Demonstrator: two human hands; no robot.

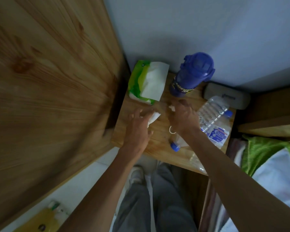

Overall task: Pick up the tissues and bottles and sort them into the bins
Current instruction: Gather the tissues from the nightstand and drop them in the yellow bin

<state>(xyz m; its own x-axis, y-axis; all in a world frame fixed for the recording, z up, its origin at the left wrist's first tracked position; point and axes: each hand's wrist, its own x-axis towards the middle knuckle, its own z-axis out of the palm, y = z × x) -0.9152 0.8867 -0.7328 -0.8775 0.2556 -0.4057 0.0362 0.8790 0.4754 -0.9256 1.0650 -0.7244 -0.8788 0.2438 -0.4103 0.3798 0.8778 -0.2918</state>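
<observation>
On a small wooden table [159, 148], my left hand [138, 127] lies over a crumpled white tissue [153, 118], fingers spread and touching it. My right hand [182, 117] has its fingertips pinched on a small white tissue scrap [171, 108]. A clear plastic bottle [213, 121] with a blue cap and blue-white label lies on its side right of my right hand. A second clear bottle with a blue cap [175, 146] lies mostly hidden under my right forearm. A green tissue pack [147, 82] with a white sheet sticking out sits at the back left.
A tall purple flask [192, 75] stands at the back by the wall. A grey case [228, 97] lies at the back right. A wooden panel [49, 81] rises on the left. Green and white bedding [266, 156] is on the right. A yellow bottle [45, 218] stands on the floor.
</observation>
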